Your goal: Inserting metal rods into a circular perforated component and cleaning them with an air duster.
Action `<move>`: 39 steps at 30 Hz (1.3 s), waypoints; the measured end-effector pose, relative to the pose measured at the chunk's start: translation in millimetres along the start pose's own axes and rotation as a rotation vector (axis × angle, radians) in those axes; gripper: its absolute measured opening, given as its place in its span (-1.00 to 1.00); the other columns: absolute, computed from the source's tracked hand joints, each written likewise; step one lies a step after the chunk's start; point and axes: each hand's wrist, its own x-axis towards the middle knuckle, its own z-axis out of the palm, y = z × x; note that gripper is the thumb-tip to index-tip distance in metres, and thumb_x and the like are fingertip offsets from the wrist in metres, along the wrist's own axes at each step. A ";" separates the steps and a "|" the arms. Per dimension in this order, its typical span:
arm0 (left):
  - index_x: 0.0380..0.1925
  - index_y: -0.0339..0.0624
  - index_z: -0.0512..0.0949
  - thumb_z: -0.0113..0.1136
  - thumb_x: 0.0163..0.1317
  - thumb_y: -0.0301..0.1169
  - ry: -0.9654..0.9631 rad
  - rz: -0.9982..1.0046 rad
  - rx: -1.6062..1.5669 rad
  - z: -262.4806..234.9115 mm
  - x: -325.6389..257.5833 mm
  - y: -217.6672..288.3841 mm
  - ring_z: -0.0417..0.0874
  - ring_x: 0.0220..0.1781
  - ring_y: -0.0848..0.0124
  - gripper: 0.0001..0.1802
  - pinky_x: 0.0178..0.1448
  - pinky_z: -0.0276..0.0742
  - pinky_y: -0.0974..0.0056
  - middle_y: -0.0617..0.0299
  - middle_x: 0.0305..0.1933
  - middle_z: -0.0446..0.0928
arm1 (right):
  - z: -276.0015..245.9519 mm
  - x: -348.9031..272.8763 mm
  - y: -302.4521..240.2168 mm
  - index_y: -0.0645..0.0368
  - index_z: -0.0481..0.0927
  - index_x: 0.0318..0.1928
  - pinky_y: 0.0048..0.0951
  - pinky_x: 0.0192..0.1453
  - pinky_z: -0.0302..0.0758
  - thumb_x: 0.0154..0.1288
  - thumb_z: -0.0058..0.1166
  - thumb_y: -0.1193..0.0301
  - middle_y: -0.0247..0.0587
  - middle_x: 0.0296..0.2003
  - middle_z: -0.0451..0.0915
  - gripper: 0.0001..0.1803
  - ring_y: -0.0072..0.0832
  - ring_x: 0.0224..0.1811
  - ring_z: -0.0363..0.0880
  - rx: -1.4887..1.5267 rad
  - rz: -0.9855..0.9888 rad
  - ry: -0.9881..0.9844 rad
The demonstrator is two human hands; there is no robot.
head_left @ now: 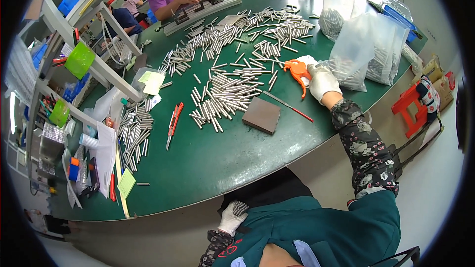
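Green bench, curved near edge, pale floor on the right. Metal rods lie scattered and heaped across the middle and far part, too many to count; another heap at the left. Three clear plastic bags of rods stand at the far right. One brown block lies near centre; one red-handled knife to its left; green and yellow paper tags at the left edge. Right hand, white-gloved, grasps an orange air gun on the bench beside the bags. Left hand, gloved, clenches a bundle of rods below the near edge. A second person works at the far side.
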 end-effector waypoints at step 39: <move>0.01 -0.12 0.20 0.29 -0.13 -0.60 0.172 0.893 0.206 -33.1 115.2 203.2 0.48 -0.09 0.45 -0.33 -0.05 0.46 0.38 0.23 -0.12 0.43 | 72.8 -75.7 -212.2 0.23 0.21 0.13 -0.36 -0.15 0.48 0.26 -0.17 0.27 -0.22 -0.07 0.40 -0.52 -0.45 -0.08 0.41 1.896 -0.033 -1.198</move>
